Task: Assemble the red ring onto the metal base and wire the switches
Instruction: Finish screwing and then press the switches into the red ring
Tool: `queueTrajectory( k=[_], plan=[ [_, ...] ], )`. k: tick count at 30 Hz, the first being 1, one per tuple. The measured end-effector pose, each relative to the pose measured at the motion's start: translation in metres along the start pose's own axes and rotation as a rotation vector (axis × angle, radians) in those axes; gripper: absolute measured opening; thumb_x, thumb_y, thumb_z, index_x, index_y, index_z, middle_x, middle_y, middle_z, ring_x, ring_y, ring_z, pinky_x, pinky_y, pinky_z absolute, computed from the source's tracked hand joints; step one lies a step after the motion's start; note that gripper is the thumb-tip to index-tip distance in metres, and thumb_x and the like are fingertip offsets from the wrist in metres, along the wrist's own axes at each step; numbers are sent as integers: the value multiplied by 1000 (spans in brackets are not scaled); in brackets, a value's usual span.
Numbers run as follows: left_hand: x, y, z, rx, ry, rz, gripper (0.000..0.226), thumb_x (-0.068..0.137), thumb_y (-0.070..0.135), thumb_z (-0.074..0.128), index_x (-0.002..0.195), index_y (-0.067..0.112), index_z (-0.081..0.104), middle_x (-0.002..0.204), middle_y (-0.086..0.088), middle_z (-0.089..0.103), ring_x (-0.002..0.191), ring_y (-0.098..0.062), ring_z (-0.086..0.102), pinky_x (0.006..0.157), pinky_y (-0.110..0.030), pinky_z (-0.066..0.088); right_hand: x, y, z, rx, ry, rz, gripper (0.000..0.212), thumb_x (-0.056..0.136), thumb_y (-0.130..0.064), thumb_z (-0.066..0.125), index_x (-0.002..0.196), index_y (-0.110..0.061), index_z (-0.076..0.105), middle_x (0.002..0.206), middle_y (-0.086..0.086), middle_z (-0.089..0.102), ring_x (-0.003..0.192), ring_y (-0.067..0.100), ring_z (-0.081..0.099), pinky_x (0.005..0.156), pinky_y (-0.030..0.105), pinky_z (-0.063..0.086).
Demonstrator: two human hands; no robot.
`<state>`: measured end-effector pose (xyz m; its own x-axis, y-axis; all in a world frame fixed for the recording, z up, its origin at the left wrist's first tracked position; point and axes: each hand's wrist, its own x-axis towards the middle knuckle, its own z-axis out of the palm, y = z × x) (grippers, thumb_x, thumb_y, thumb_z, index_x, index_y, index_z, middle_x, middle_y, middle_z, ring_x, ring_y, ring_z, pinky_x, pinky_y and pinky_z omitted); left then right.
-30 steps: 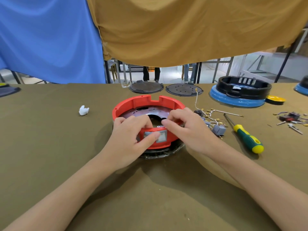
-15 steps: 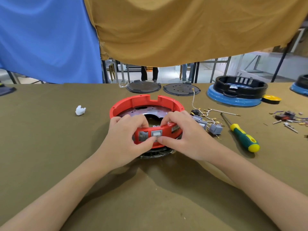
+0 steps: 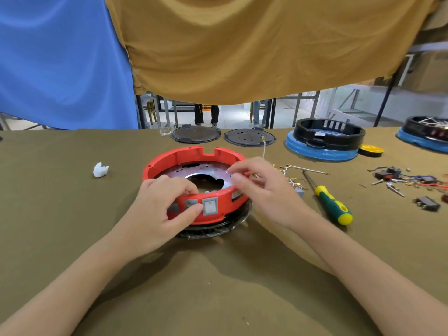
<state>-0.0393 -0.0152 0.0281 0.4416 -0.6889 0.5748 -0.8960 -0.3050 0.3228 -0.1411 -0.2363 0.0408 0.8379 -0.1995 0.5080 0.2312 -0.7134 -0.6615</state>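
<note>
My left hand (image 3: 160,209) pinches the front wall of the red ring (image 3: 194,156), already seated on the metal base (image 3: 206,169) with rocker switches (image 3: 210,206) fitted, while my right hand (image 3: 264,190), loosely open, holds nothing, and the loose wires (image 3: 291,169) remain unconnected.

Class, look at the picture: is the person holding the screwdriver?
No, the screwdriver lies untouched on the table, apart from the right hand.

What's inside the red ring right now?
Inside the red ring lies a perforated metal plate with a large dark central opening. The left hand grips the near wall, fingers curled inside, hiding that part. What lies below the opening cannot be seen.
</note>
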Motion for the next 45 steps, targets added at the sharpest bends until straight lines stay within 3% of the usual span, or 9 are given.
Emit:
queueTrajectory(
  k=[3, 7, 9, 16, 19, 27, 34, 39, 45],
  plan=[
    [1, 4, 4, 105, 75, 12, 36, 87, 55, 51, 92, 22, 64, 84, 17, 59, 79, -11, 52, 77, -38, 43, 11, 22, -31, -162, 237, 249, 14, 95, -17, 56, 102, -25, 64, 98, -7, 65, 88, 9, 62, 76, 26, 53],
    [5, 9, 8, 86, 114, -22, 37, 85, 54, 52, 97, 20, 62, 88, 12, 55, 85, -14, 50, 78, -34, 42, 9, 42, -46, -676, -180, 499, 38, 87, -44, 68, 119, -27, 60, 112, -2, 64, 105, 23, 58, 91, 43, 52],
    [4, 3, 0, 52, 133, -33, 37, 84, 53, 54, 102, 22, 61, 91, 12, 56, 89, -12, 51, 81, -32, 41, 10, 42, -38, -757, -192, 482, 37, 88, -46, 69, 120, -31, 59, 116, -3, 64, 112, 23, 54, 96, 44, 47],
    [-4, -4, -3, 95, 41, -68, 31, 86, 57, 44, 92, 32, 62, 84, 19, 57, 86, -3, 53, 93, -29, 28, 12, 39, -48, -524, -21, 445, 20, 92, -31, 68, 112, -30, 63, 110, -4, 63, 106, 21, 55, 89, 43, 49],
    [-2, -2, -5, 67, 33, -82, 31, 86, 58, 44, 93, 33, 62, 84, 19, 58, 87, -3, 54, 94, -29, 27, 12, 28, -51, -178, 42, 427, 13, 94, -29, 67, 107, -29, 64, 97, -13, 68, 92, 9, 64, 70, 29, 49],
    [-2, -2, -12, 26, 4, -68, 35, 84, 56, 44, 99, 30, 63, 94, 17, 58, 95, -4, 53, 99, -32, 30, 9, 9, -43, 1015, -202, 397, 36, 90, -18, 65, 125, -17, 67, 103, 7, 70, 91, 23, 70, 83, 31, 57],
    [-1, 9, -10, -32, 97, -18, 28, 86, 45, 56, 105, 25, 63, 100, 17, 58, 99, -7, 55, 97, -38, 37, 4, -3, -22, 1245, -358, 344, 32, 80, -9, 80, 110, -15, 72, 123, 27, 65, 95, 23, 71, 83, 30, 58],
    [-2, 31, -5, -208, 213, 76, 35, 87, 50, 62, 118, 36, 52, 106, 22, 55, 105, -6, 56, 92, -35, 44, -1, -14, -11, 1274, -416, 282, 39, 76, -7, 83, 112, -11, 70, 123, 23, 66, 100, 26, 71, 85, 31, 58],
    [0, 35, 4, -334, 265, 49, 35, 85, 47, 70, 113, 30, 59, 100, 17, 62, 96, -14, 62, 83, -28, 49, -5, -25, 9, 987, -284, 164, 29, 74, 0, 78, 93, -15, 64, 111, 11, 68, 97, 30, 66, 82, 33, 57]
  ],
)
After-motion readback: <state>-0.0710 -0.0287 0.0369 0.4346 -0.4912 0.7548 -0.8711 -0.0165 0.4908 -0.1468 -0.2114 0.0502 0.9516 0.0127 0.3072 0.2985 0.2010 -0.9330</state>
